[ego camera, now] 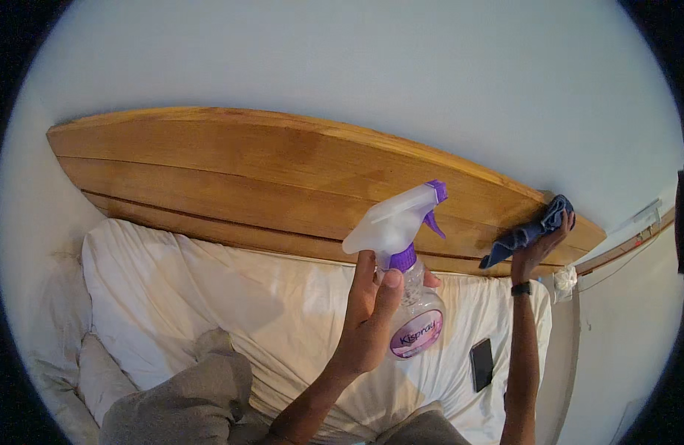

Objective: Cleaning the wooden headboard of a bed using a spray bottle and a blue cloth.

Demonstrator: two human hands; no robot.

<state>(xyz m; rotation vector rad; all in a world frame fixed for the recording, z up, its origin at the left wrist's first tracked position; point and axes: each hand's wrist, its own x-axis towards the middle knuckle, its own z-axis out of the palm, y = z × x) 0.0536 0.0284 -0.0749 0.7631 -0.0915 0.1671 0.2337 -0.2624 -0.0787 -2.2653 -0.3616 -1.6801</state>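
Note:
My left hand (370,328) grips a clear Kispray spray bottle (417,317) by its neck. Its frosted head has a purple nozzle, trigger and collar, and the nozzle points up and to the right. Over on the right, my right hand (542,247) presses a folded dark blue cloth (523,236) against the wooden headboard (236,144), near its top edge at the right end. Part of the cloth hides the board beneath it. A dark band circles my right wrist.
A mattress with a wrinkled white sheet (320,295) lies below the headboard, and my knees rest on it. A black smartphone (481,365) lies on the sheet near my right forearm. Behind the headboard rises a pale wall (347,61). A white plastic bag (565,283) is by the headboard's right end.

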